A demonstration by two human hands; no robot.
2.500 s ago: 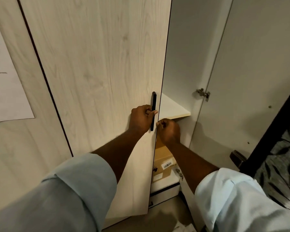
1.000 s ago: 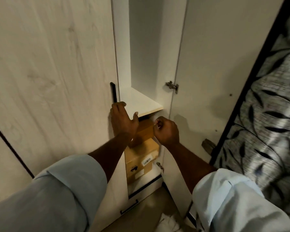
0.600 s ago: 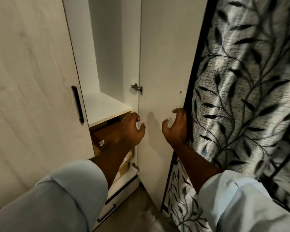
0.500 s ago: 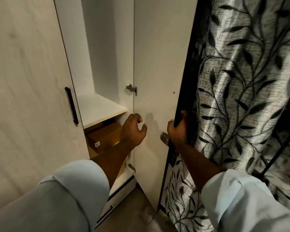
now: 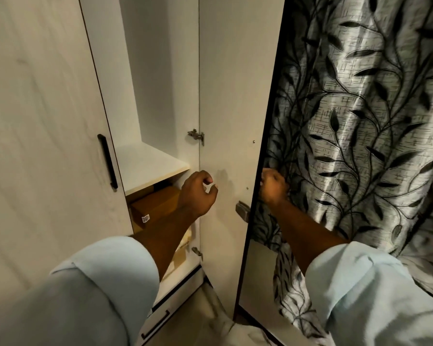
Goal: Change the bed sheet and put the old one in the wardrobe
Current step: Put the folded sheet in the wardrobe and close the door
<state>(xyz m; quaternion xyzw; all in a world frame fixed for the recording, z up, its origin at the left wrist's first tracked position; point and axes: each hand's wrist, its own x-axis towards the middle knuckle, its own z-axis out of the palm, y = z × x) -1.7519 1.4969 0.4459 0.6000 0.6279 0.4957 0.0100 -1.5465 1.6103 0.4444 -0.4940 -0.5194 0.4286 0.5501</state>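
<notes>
The wardrobe stands with its right door (image 5: 225, 96) swung open, inner face toward me. Inside are a bare white shelf (image 5: 148, 163) and, under it, a brown cardboard box (image 5: 155, 206). My left hand (image 5: 198, 193) hovers in front of the door's inner face by the hinge side, its fingers loosely curled and holding nothing. My right hand (image 5: 273, 188) is curled round the door's outer edge, pressed against the curtain. A pale crumpled cloth (image 5: 225, 328) lies on the floor below; I cannot tell if it is a sheet.
The left wardrobe door (image 5: 48, 121) is closed, with a black bar handle (image 5: 108, 161). A grey curtain with black leaves (image 5: 360, 121) hangs right behind the open door. A drawer (image 5: 160, 318) sits at the wardrobe's foot. A metal latch (image 5: 241, 211) juts from the door.
Both hands left the closed left door. The right hand moved to the open door's outer edge and gripped it; the left hand came off the box area and hangs free.
</notes>
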